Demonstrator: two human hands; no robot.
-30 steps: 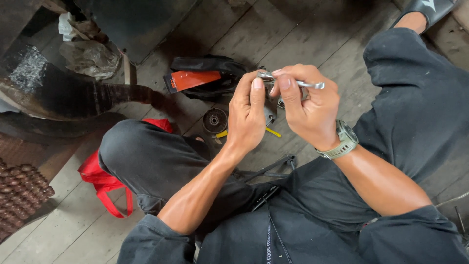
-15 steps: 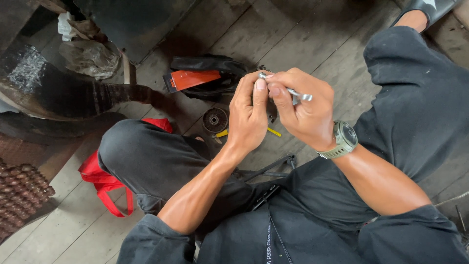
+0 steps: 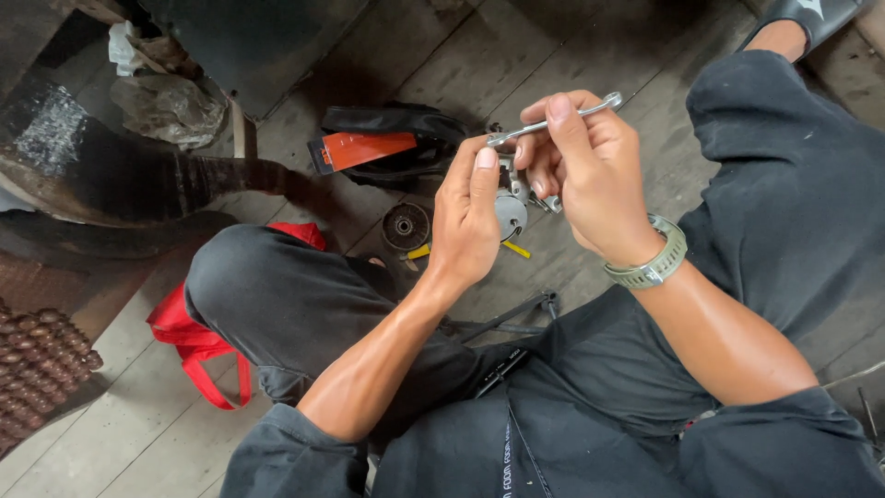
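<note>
Head view, looking down over bent knees in dark trousers onto a plank floor.

Left hand closed around a small grey metal part, thumb stretched up along its near side; part held above the floor, between the knees, just under the other hand. Exact shape of the part mostly hidden by the fingers.

Right hand closed on a slim silver wrench, pinched between thumb and forefinger, lying almost level with its ring end up to the right and its other end reaching the top of the metal part. Cannot tell whether that end sits on a bolt. Metal watch on the right wrist.

On the floor past the hands: a black tool pouch with an orange-red flap, lying open. Near it, closer to the left knee, a round dark disc with a hole in the middle. Just beside the disc, a yellow-handled tool, partly covered by the left hand.

Under the left leg, a red bag with looped straps. At far left, a dark curved metal body and a crumpled rag. Bottom left, a rusty chain-like heap.
</note>
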